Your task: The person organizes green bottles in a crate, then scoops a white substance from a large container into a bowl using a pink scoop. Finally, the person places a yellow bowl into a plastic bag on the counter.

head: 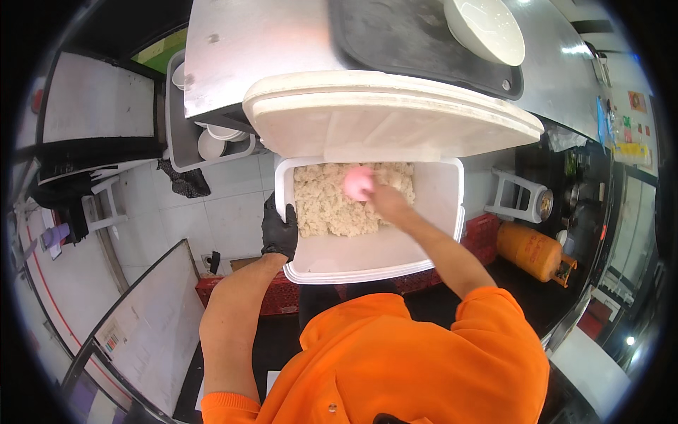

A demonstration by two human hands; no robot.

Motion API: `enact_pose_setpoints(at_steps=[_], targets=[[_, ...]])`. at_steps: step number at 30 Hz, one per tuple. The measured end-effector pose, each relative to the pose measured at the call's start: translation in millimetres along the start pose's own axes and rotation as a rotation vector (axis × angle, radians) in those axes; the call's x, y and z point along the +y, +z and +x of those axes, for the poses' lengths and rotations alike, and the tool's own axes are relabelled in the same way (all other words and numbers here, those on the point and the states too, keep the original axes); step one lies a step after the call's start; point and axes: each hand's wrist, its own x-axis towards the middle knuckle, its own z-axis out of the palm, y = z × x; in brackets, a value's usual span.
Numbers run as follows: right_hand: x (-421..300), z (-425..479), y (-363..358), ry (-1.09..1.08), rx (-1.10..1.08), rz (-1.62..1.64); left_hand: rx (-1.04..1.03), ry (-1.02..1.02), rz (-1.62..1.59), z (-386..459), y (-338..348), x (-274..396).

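Before me an open white insulated container (349,257) holds a mass of cooked rice (339,217), heaped toward its far left side. My left hand (279,230), in a black glove, grips the container's left wall at the rim. Bare and slightly blurred, my right hand (391,202) reaches over the rice. It holds a rounded pink scoop (357,183) against the rice's surface; the hand hides part of the scoop's handle end. The container's thick off-white lid (392,124) stands tilted up behind the far rim, against the counter edge.
A steel counter (265,47) lies beyond the lid, bearing a black tray (392,37) and a white bowl (486,29). At left, a grey tub (177,143) holds white dishes. Red crates (270,297) are under the container. An orange gas cylinder (529,252) and white stool (514,196) are at right.
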Motion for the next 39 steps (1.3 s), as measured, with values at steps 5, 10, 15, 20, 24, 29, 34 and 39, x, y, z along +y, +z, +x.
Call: enact_pose_setpoints(at_steps=[5,10,15,20,24,29,34,39], targets=[[-66,27,-6,0.083,-0.148,0.022,-0.02,-0.021,-0.043,-1,1,-6],[101,14,17,0.203,0.083,-0.152,-0.042,-0.028,-0.032,3,-1,4],[4,11,-12,0.073,0.124,0.168,-0.02,0.008,-0.002,3,1,-9],[-95,58,75,0.265,-0.001,0.776,-0.011,0.039,0.005,10,-1,3],[-51,-4,88,-0.127,-0.164,0.201,-0.026,-0.021,-0.022,-2,4,-8],[45,-27,44,-0.041,-0.263,-0.25,-0.039,0.014,-0.003,4,1,2],[54,-33,-18,0.075,-0.145,-0.235,-0.026,0.018,-0.038,6,4,-9],[47,2,38,0.428,0.394,0.463,-0.048,0.026,-0.061,7,-1,2]])
